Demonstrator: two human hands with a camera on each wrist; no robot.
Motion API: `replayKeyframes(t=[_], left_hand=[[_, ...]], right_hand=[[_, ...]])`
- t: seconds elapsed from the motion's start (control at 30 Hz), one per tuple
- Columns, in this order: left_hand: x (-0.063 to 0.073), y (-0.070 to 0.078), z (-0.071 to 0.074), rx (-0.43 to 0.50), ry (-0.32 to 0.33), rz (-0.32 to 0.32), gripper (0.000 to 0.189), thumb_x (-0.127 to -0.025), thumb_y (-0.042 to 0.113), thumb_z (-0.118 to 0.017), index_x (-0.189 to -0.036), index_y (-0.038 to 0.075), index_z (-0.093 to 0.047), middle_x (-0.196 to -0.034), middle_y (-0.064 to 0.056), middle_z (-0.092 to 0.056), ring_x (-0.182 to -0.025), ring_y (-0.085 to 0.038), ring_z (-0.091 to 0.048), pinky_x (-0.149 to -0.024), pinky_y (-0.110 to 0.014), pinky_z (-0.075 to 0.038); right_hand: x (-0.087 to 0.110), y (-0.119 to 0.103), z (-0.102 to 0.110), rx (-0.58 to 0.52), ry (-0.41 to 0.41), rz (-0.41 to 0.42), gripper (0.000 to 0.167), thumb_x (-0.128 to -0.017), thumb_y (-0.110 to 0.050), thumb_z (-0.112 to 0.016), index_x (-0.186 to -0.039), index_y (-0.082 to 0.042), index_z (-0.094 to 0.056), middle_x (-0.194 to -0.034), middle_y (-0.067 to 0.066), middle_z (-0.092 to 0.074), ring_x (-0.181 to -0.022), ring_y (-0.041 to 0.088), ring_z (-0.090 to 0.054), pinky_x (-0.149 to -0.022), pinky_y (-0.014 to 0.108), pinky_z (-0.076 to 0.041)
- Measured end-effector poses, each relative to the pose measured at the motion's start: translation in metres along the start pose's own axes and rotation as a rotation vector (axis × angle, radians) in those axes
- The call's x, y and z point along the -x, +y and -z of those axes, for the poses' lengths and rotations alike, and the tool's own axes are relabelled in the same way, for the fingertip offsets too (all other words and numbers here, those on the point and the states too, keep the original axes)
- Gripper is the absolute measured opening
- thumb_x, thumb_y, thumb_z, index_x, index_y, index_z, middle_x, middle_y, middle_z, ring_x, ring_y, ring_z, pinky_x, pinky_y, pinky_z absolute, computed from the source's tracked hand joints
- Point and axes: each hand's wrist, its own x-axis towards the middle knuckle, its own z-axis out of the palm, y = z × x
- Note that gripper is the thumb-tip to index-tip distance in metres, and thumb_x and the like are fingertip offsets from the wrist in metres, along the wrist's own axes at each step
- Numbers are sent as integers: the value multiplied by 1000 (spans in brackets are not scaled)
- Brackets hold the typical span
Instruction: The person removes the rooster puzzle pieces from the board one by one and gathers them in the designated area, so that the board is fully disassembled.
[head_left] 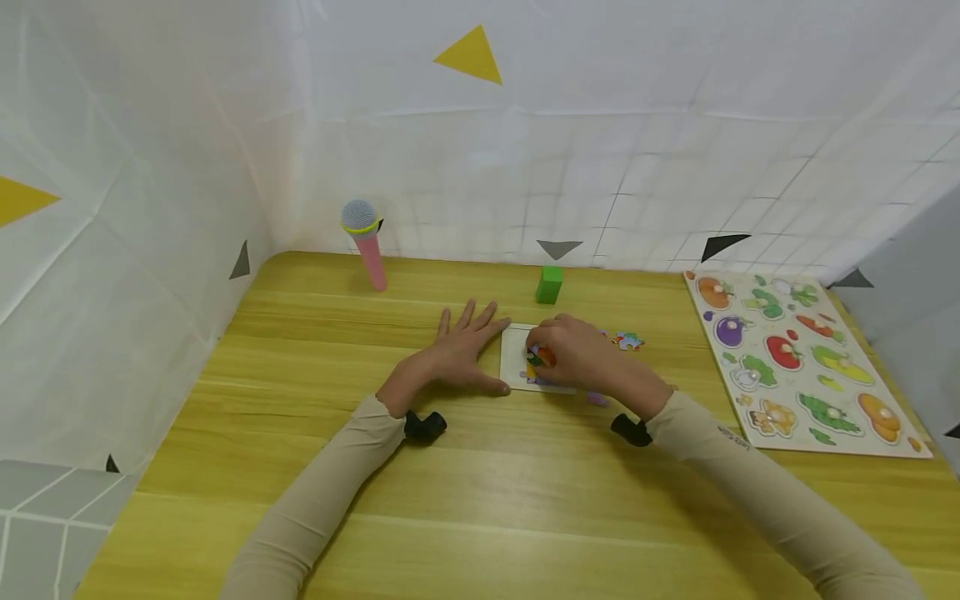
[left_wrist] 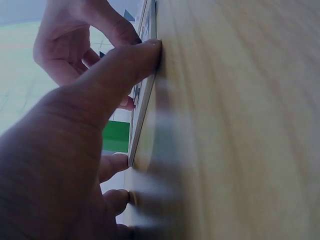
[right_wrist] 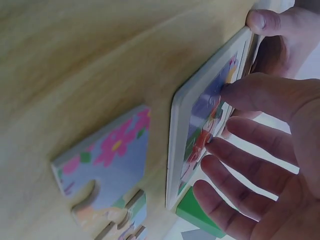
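A small white puzzle tray (head_left: 513, 350) lies on the table between the hands, partly filled with picture pieces. My left hand (head_left: 463, 354) rests flat with fingers spread, its thumb and a fingertip touching the tray's left edge. Over the tray, my right hand (head_left: 573, 350) pinches a colourful puzzle piece (head_left: 534, 360) between thumb and fingers, low against the tray. In the right wrist view, its remaining fingers hang loosely curved, and they partly cover the picture. A loose piece with pink flowers (right_wrist: 116, 145) lies beside the tray, close to other loose pieces (head_left: 628, 342).
A green block (head_left: 550, 285) stands behind the tray. Farther back on the left is a pink toy microphone (head_left: 367, 246), upright. On the right lies a large vegetable peg board (head_left: 806, 367). A white sheet (head_left: 480, 183) hangs along the wooden table's (head_left: 480, 517) back edge.
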Motion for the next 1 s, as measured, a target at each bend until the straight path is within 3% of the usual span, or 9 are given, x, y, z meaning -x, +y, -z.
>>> replayKeyframes(t=[0.43, 0.7, 1.0], left_hand=[[0, 0, -1, -4, -1, 1, 109, -79, 68, -72, -162, 23, -17, -168, -7, 5, -150, -35, 15, -112, -63, 13], [0, 0, 0, 1, 4, -5, 108, -79, 66, -73, -162, 22, -18, -168, -7, 4, -150, -35, 15, -112, -64, 13], [0, 1, 1, -2, -7, 9, 108, -79, 67, -72, -162, 23, -17, -168, -6, 5, -150, -34, 15, -113, -63, 13]], right_hand=[[-2, -2, 0, -26, -15, 33, 26, -81, -11, -83, -105, -6, -74, -96, 10, -65, -75, 18, -57, -63, 33, -51], [-1, -3, 0, -10, 18, 15, 36, -79, -12, -85, -112, -4, -72, -100, 11, -62, -78, 20, -58, -66, 35, -51], [1, -2, -4, -48, 54, 18, 35, -79, -10, -85, -109, -3, -69, -103, 13, -61, -82, 23, -60, -70, 39, -53]])
